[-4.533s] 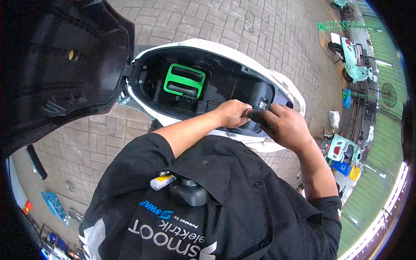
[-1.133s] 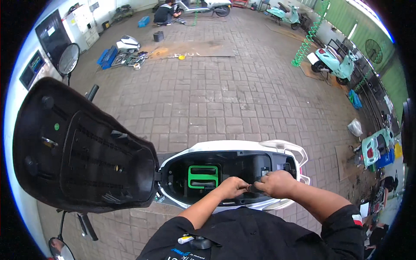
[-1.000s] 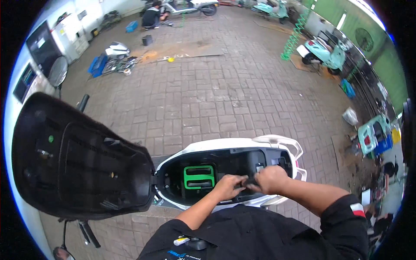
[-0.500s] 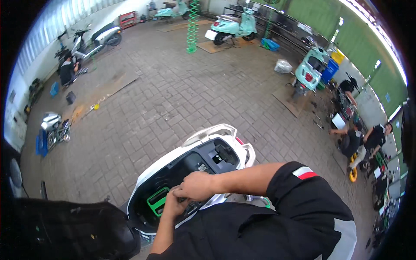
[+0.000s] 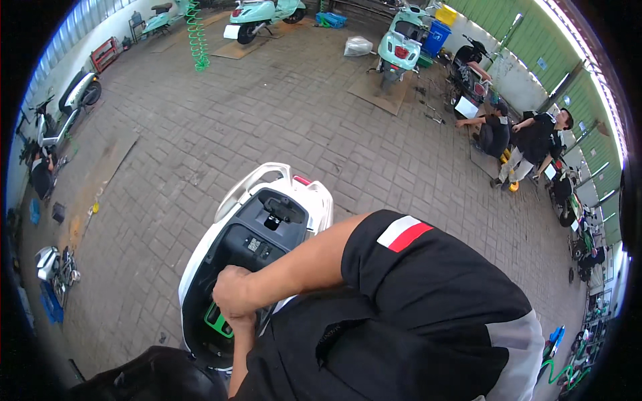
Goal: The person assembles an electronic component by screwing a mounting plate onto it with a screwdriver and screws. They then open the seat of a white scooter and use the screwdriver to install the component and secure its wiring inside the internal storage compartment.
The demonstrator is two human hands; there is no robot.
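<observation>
A white scooter body (image 5: 202,248) stands in front of me, its dark storage compartment (image 5: 231,244) uncovered. My right hand (image 5: 234,293) is closed over the compartment, its fingers curled downward. What it holds, if anything, is hidden. My left hand (image 5: 242,323) comes up from below and meets the right one; its fingers are hidden behind it. Beneath both hands a green-framed part (image 5: 215,322) shows on the compartment floor. A black seat (image 5: 157,374), apparently the scooter's, is tilted up at the lower left.
Two people, one crouching (image 5: 495,132) and one standing (image 5: 533,144), are at the right beside motorcycles. A mint scooter (image 5: 401,43) stands at the back on a brown sheet (image 5: 374,93). A green coiled hose (image 5: 198,40) hangs at the back left. Loose parts (image 5: 63,274) lie at the left.
My view has turned right, so the surroundings have slid left. My hands stay together over the compartment; the right hand now covers most of the left one.
</observation>
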